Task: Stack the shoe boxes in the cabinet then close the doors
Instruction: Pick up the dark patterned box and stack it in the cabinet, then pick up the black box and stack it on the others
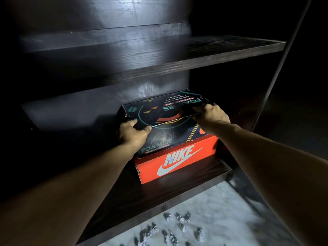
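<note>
Two shelves show in the dark cabinet point(106, 68), the upper shelf point(177, 55) bare. Two boxes are stacked on the lower shelf point(159, 197): the black box point(165, 119) on the red box point(177, 160). Two hands grip the black box between them, the left hand point(132, 133) curled on its near left corner, the right hand point(210, 113) pinching its right lid edge. Small dark scraps point(177, 226) dot the pale floor point(221, 210) nearest.
</note>
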